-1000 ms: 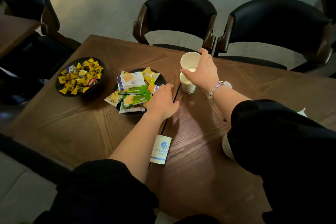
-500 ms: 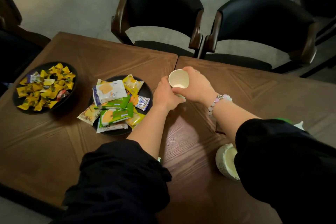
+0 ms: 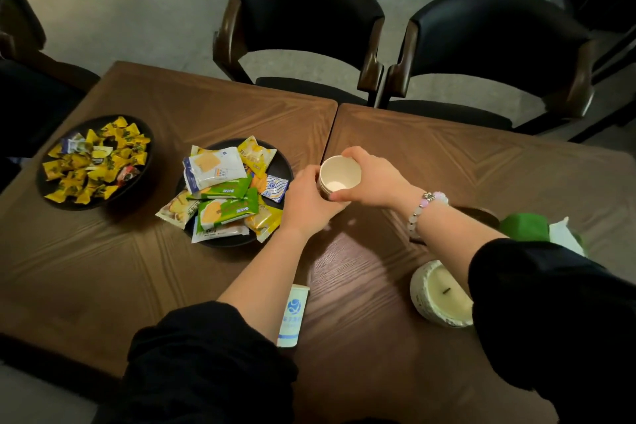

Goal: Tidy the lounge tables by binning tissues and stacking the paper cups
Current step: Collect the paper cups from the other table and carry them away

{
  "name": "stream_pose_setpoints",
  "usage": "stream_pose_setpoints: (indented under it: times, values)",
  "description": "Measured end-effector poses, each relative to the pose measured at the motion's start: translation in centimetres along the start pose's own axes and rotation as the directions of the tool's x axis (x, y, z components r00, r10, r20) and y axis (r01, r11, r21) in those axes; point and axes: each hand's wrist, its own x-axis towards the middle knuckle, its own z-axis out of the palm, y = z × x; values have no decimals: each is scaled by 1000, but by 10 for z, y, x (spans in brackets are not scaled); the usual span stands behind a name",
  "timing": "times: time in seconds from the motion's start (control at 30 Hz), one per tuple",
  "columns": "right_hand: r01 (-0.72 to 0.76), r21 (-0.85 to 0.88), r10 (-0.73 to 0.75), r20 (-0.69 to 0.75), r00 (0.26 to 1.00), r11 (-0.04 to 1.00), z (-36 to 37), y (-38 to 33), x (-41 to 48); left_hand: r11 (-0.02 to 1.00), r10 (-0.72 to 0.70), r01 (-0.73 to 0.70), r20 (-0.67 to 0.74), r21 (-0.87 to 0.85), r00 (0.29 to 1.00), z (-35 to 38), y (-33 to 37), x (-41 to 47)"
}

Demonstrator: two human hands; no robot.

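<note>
A stack of white paper cups stands upright at the seam between the two wooden tables, its open mouth facing me. My left hand wraps its left side and base. My right hand, with a bead bracelet on the wrist, grips its right side and rim. Another paper cup with a blue logo lies on its side near the front, partly hidden under my left forearm. A white tissue pokes out by a green object at the right, behind my right sleeve.
A dark plate of wrapped snacks sits just left of my hands. A bowl of yellow sweets is at the far left. A white candle jar stands near my right arm. Two black chairs face the far edge.
My right hand has set the upper cup down into the lower one. My left hand moved from the table onto the stack. The view shifted down and right.
</note>
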Motion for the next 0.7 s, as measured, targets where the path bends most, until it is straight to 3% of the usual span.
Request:
stream_pose_setpoints:
  times: [0.27, 0.7]
  values:
    - [-78, -73, 83, 79, 993, 994, 26, -13, -36, 996, -7, -1, 89, 94, 996, -9, -19, -49]
    - [-142, -91, 144, 9, 990, 986, 50, -17, -75, 985, -69, 41, 165, 170, 984, -9, -21, -82]
